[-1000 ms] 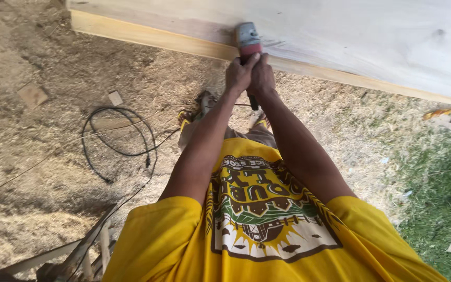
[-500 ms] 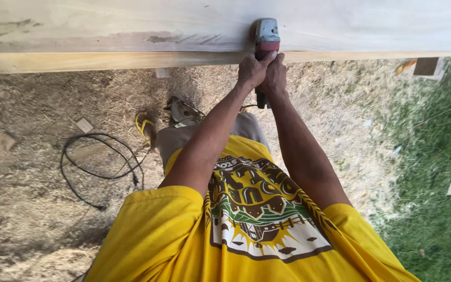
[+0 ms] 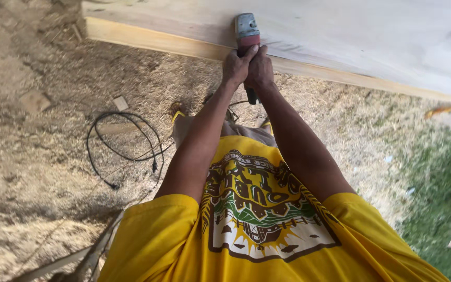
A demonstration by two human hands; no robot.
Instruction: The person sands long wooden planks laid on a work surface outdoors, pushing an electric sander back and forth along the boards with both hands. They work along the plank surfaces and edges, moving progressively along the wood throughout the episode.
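With both my left hand (image 3: pixel 237 65) and right hand (image 3: pixel 259 69) clamped shut round the power sander (image 3: pixel 247 32), I'm mid-pass on the pale plank (image 3: pixel 340 36), so next it probably needs steady pressure along the edge.

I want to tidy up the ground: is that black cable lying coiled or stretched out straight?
Coiled. The black cable lies in a loose loop on the sawdust-covered ground, with one end trailing off below it.
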